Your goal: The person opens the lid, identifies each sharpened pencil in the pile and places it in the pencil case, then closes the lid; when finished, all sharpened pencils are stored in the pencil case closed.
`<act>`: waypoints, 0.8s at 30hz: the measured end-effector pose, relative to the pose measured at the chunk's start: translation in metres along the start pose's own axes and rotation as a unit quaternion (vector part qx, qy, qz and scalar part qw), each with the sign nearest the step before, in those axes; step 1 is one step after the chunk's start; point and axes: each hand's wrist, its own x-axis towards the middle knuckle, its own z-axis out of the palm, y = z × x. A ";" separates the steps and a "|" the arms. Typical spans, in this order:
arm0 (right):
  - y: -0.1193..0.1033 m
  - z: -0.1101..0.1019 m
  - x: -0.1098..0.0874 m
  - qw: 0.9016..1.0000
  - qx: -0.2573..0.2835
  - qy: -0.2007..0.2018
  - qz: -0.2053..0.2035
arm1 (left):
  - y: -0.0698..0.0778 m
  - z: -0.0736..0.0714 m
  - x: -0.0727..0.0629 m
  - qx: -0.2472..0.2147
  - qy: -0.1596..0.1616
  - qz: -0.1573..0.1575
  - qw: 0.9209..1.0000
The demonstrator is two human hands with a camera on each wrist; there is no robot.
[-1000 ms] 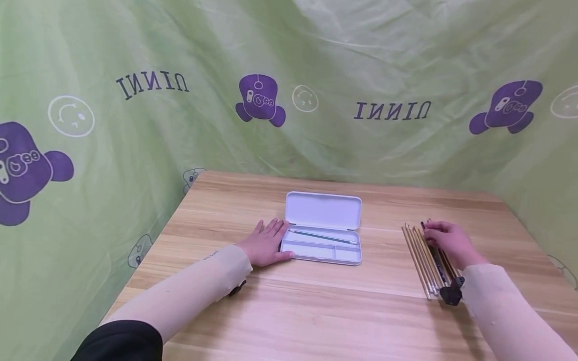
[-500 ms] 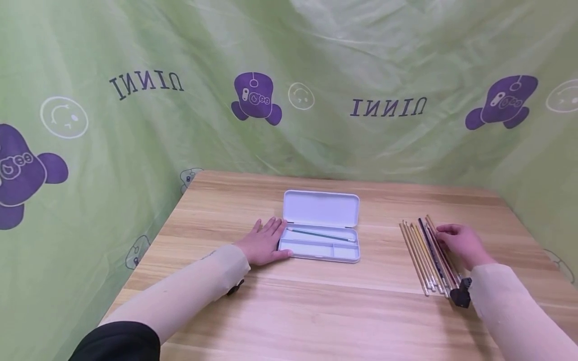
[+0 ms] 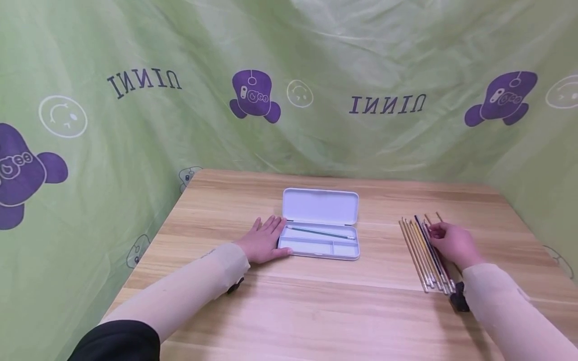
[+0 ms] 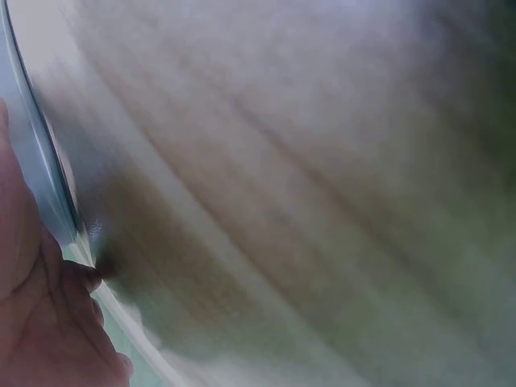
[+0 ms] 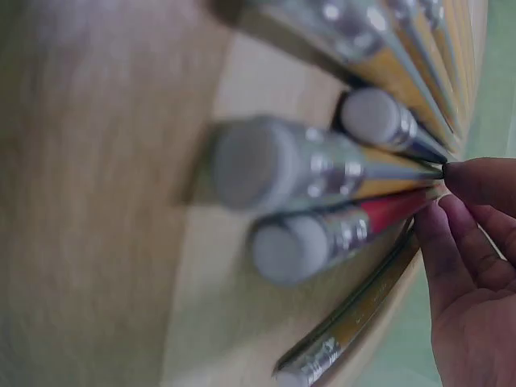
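Note:
My left hand lies flat with spread fingers against the left side of a white pencil case, its thumb along the front corner. The case's lid stands raised, and one green pencil lies in the long back compartment. On the right, my right hand reaches over a row of pencils, eraser ends toward me. In the right wrist view, thumb and fingertips pinch a yellow-and-grey striped pencil close beside a red pencil. Another pencil lies apart on the outer side.
The wooden table carries the case near its middle and the pencils at the right. A green curtain with purple figures hangs behind and along both sides. In the left wrist view the tabletop is blurred.
My right hand moved right off the pencils, then back left onto them. The row has spread, with one pencil now lying right of the others. My left hand stays at the case.

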 end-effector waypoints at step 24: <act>0.000 -0.011 0.003 0.991 0.119 -0.040 0.053 | 0.000 0.000 0.000 -0.002 -0.005 -0.004 1.000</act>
